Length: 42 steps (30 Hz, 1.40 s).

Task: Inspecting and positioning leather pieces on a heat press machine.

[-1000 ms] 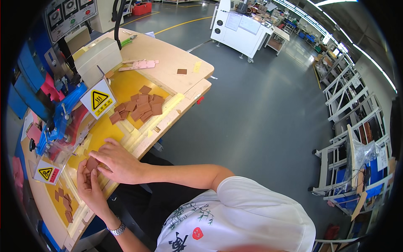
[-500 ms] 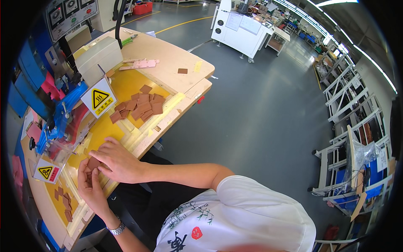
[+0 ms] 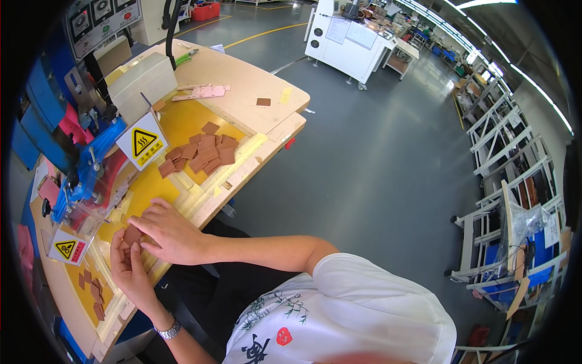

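Observation:
A small brown flat square piece [image 3: 133, 235] is held between my two hands above the near edge of the work table. My left hand [image 3: 130, 273], with a metal watch at its wrist, closes on the piece from below, thumb on its near side. From the right, my right hand [image 3: 173, 233] pinches the piece's upper edge, its fingers bent over it. A loose pile of similar brown squares [image 3: 207, 153] lies beyond my hands on the yellow surface. A smaller group of brown pieces [image 3: 95, 290] lies to the left, nearer the table's front.
A blue press machine [image 3: 91, 173] with a clear guard stands just left of my hands. Warning signs [image 3: 144, 142] hang on it. A pink strip [image 3: 208, 91], a lone brown square [image 3: 264, 102] and green-handled pliers [image 3: 187, 57] lie farther back on the wooden table [image 3: 260, 76].
The brown piece has turned slightly in my fingers, and my left fingers have shifted a little along it. My right hand stays almost still; the piles are unchanged.

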Tool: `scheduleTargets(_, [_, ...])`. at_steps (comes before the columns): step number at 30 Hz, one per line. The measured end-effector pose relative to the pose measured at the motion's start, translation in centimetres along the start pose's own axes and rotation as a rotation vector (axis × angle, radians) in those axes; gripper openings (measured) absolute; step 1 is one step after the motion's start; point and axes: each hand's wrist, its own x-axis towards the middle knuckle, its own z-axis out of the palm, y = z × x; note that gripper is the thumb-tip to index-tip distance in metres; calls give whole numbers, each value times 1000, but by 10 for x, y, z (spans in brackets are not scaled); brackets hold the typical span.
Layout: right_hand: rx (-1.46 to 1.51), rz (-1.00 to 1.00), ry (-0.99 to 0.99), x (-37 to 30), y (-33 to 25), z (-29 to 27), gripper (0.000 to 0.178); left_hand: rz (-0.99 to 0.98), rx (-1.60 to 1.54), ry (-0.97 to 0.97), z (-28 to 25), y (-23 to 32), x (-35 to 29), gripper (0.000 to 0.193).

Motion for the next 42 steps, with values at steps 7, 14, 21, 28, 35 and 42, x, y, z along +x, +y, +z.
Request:
scheduleTargets(7, [0, -9, -91, 2, 1, -4, 81, 26, 21, -3, 0, 0, 1, 37])
scheduleTargets(14, [-63, -35, -158, 2, -5, -4, 110, 5, 13, 32, 2, 0, 0, 36])
scheduleTargets(21, [-141, -75, -198, 4, -9, -4, 125, -20, 6, 28, -1, -4, 1, 39])
scheduleTargets(28, [-186, -79, -181, 2, -9, 1, 125, -9, -8, 51, 3, -1, 2, 37])
scheduleTargets(35, [-229, -84, -151, 0, -11, 6, 118, -45, -21, 26, -2, -5, 3, 39])
scheduleTargets(42, [-287, -98, -158, -1, -12, 8, 118, -51, -43, 20, -3, -6, 3, 39])
